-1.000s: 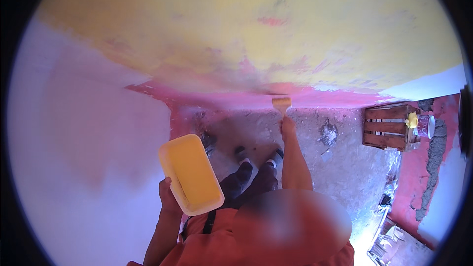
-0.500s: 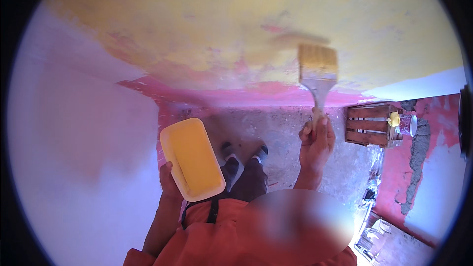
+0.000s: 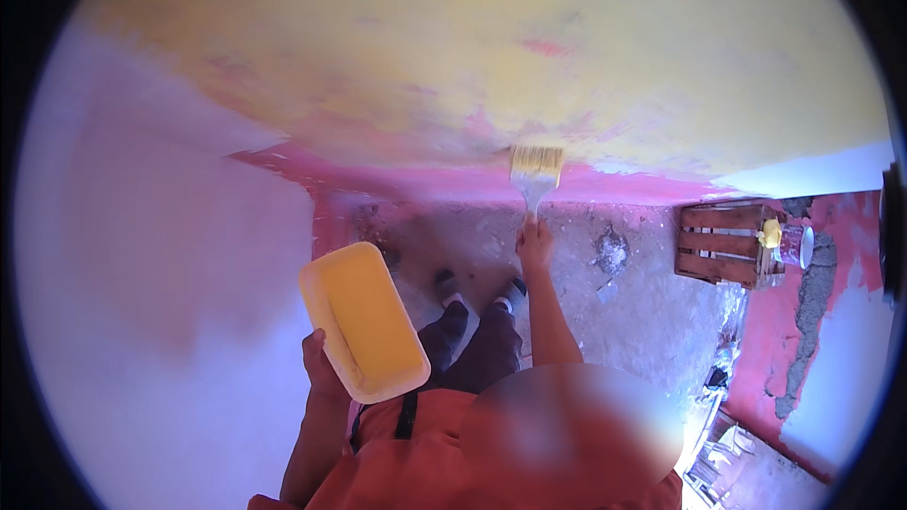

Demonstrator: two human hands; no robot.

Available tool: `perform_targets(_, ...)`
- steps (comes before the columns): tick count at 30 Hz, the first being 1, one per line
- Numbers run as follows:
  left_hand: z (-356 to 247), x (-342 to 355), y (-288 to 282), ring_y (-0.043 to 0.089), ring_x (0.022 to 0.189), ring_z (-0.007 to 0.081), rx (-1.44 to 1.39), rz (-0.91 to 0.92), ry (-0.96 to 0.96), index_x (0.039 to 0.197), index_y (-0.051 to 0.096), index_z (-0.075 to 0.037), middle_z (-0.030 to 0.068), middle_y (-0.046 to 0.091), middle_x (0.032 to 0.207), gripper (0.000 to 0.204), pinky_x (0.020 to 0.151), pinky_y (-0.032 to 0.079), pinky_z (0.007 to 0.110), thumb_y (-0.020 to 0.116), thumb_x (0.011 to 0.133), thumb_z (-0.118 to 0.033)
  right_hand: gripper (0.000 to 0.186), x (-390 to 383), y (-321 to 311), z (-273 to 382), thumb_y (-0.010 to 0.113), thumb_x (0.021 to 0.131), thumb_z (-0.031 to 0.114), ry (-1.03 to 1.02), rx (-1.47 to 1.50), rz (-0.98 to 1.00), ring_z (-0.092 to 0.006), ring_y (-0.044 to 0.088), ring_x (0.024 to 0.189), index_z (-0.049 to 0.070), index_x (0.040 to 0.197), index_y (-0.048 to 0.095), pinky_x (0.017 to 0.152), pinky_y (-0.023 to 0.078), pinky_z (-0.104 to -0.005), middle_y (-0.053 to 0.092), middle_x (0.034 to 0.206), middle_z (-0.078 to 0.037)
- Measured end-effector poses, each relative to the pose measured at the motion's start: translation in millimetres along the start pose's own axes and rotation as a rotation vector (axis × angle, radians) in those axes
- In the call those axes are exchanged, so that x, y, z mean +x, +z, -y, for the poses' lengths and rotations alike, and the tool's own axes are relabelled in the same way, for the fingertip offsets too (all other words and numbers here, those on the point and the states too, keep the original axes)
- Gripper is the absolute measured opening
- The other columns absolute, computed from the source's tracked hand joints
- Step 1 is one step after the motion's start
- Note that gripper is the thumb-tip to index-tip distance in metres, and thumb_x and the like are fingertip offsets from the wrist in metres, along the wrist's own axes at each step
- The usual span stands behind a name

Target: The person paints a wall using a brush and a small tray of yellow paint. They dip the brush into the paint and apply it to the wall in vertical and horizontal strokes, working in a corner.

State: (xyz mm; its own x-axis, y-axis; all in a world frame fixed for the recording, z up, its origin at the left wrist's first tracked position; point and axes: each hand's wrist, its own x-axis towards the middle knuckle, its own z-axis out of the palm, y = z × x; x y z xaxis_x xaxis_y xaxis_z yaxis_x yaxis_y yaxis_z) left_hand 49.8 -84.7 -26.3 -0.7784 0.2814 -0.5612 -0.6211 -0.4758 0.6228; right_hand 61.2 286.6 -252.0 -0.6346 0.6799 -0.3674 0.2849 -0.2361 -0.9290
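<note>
In my right hand (image 3: 536, 244) is a wide flat paintbrush (image 3: 537, 170), gripped by its handle. Yellow paint coats its bristles, which point up at the lower part of the wall (image 3: 378, 57) and appear to touch it. That wall is mostly yellow, with pink patches and a pink strip along its foot. My left hand (image 3: 323, 368) holds a shallow rectangular tub (image 3: 370, 321) by its left side. The tub's inside is yellow with paint and its rim is pale. My left thumb shows at the rim; the other fingers are hidden under it.
A slatted wooden crate (image 3: 723, 244) stands at the right, with a small bucket (image 3: 796, 246) and a yellow lump (image 3: 770, 233) on it. A pale wall (image 3: 161, 274) rises close on my left. My feet (image 3: 511, 295) stand on a stained grey floor (image 3: 642, 321).
My right hand has brought the paintbrush left and down, from the yellow area to near the pink strip. The tub has shifted slightly down, still held in my left hand.
</note>
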Motion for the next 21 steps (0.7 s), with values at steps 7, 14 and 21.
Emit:
perform_targets(7, -8, -13, -8, 0.064, 0.108, 0.0295, 0.019, -0.035, 0.037, 0.135, 0.051, 0.002, 0.0163, 0.064, 0.122, 0.069, 0.092, 0.053, 0.040, 0.059, 0.086, -0.047, 0.036, 46, -10, -97, 0.050, 0.101, 0.039, 0.262, -0.270, 0.109, -0.0118, 0.045, 0.044, 0.007, 0.085, 0.056, 0.040, 0.035, -0.0269, 0.050, 0.062, -0.001)
perform_targets(14, -4, -17, -16, 0.064, 0.109, 0.0290, -0.048, -0.099, 0.037, 0.135, 0.050, 0.001, 0.0166, 0.063, 0.123, 0.069, 0.092, 0.053, 0.041, 0.059, 0.086, -0.048, 0.036, 30, 23, 24, 0.049, 0.103, 0.037, 0.414, 0.147, 0.014, -0.0099, 0.046, 0.048, 0.005, 0.092, 0.062, 0.045, 0.037, -0.0245, 0.051, 0.063, 0.000)
perform_targets(21, -4, 0, -5, 0.064, 0.107, 0.0279, -0.020, -0.031, 0.076, 0.136, 0.048, 0.000, 0.0152, 0.063, 0.119, 0.069, 0.090, 0.054, 0.039, 0.059, 0.087, -0.047, 0.034, -82, 9, 165, 0.049, 0.104, 0.031, 0.075, 0.349, 0.034, -0.0071, 0.044, 0.053, 0.000, 0.099, 0.062, 0.047, 0.035, -0.0219, 0.049, 0.064, 0.001)
